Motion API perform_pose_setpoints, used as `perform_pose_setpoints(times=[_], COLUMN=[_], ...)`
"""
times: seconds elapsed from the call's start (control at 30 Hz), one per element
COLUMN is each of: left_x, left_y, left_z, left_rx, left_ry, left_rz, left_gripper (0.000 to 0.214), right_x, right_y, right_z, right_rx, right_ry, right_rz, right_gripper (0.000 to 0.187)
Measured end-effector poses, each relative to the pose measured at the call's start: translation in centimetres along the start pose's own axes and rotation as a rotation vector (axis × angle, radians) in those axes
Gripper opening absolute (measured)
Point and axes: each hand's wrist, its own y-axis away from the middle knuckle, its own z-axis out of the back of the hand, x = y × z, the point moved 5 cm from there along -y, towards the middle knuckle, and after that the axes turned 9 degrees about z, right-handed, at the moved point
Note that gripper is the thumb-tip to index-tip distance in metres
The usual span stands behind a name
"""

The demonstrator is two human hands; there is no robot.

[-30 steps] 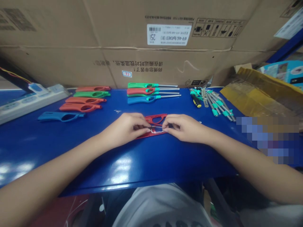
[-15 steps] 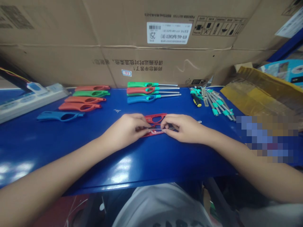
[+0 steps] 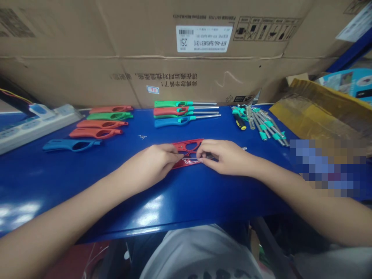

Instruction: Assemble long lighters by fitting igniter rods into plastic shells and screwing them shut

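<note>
In front of me two red lighter half shells lie on the table: an upper half shell (image 3: pixel 192 146) with a trigger hole, and a lower half shell (image 3: pixel 190 164) with white wire inside. My left hand (image 3: pixel 158 162) is closed at the left end of the lower shell, fingertips pressed together; whatever they hold is hidden. My right hand (image 3: pixel 222 157) pinches a thin tube-like piece (image 3: pixel 191 158) stretched over the lower shell. Past the right hand pokes the tip of a metal rod (image 3: pixel 245 148).
Several empty lighter shells (image 3: pixel 84 145) lie left, beside a white power strip (image 3: pixel 37 124). Finished-looking lighters (image 3: pixel 174 123) are at the back, near small pins (image 3: pixel 142 136). Metal rods (image 3: pixel 269 128), a screwdriver (image 3: pixel 240 123) and a torn yellow package (image 3: pixel 314 104) lie right. A cardboard wall (image 3: pixel 130 38) stands behind.
My left hand has rolled over, its back now turned more upward and its fingertips tucked closer to the lower shell. My right hand keeps its pinch. The view has shifted slightly.
</note>
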Motion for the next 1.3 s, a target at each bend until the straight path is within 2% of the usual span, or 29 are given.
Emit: perform_pose_setpoints(times=[0.2, 0.3, 0.4, 0.6, 0.8, 1.07, 1.3], left_x=[0.8, 1.4, 1.6, -0.1, -1.2, -1.3, -1.0], left_y=[-0.7, -0.9, -0.9, -0.2, 0.7, 1.3, 0.7], left_z=[0.1, 0.0, -0.1, 0.0, 0.6, 0.4, 0.2], left_rx=[-0.097, -0.118, -0.128, -0.043, 0.025, -0.013, 0.005], left_ry=[0.179, 0.244, 0.263, 0.054, -0.192, -0.209, -0.195], left_rz=[0.042, 0.110, 0.120, -0.013, 0.039, -0.005, 0.004], left_gripper=[0.019, 0.014, 0.013, 0.026, 0.030, 0.031, 0.023], right_x=[-0.1, 0.0, 0.0, 0.0, 0.0, 0.1, 0.7], right_y=[0.1, 0.1, 0.1, 0.1, 0.0, 0.1, 0.5], right_z=[0.2, 0.2, 0.2, 0.3, 0.4, 0.5, 0.8], right_rx=[0.001, 0.002, 0.001, 0.002, -0.001, -0.010, 0.065], right_ry=[0.015, 0.022, 0.026, 0.029, 0.031, 0.026, 0.002], right_rz=[0.005, 0.005, 0.008, 0.003, -0.001, -0.025, 0.106], right_gripper=[0.011, 0.011, 0.011, 0.011, 0.011, 0.006, 0.006])
